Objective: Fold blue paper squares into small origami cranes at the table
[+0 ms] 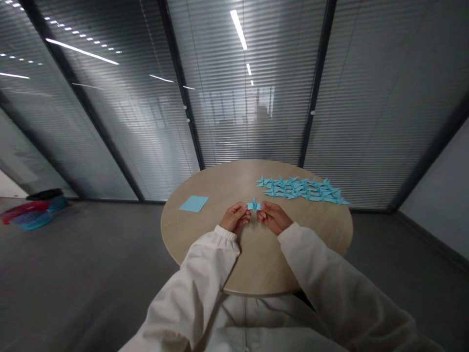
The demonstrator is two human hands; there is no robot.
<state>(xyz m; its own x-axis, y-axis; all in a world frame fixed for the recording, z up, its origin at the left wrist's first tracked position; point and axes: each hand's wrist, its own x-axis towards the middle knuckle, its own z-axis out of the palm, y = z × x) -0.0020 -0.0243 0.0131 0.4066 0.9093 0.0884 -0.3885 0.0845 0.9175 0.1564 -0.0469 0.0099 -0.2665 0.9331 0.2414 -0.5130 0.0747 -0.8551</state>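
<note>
Between my hands, over the middle of the table, is a small blue origami crane (254, 206) with its wings spread sideways and a point sticking up. My left hand (235, 217) pinches one wing between thumb and fingers. The opposite wing is pinched the same way by my right hand (274, 217). Several finished blue paper cranes (298, 188) stand in close rows beyond my right hand. To the left of my left hand, a flat blue square of paper (194, 203) lies on the table.
The round wooden table (264, 274) is right in front of my lap. Behind it rises a glass partition (252, 132) with blinds and dark frames. Blue and red baskets (34, 215) sit on the grey floor at the far left.
</note>
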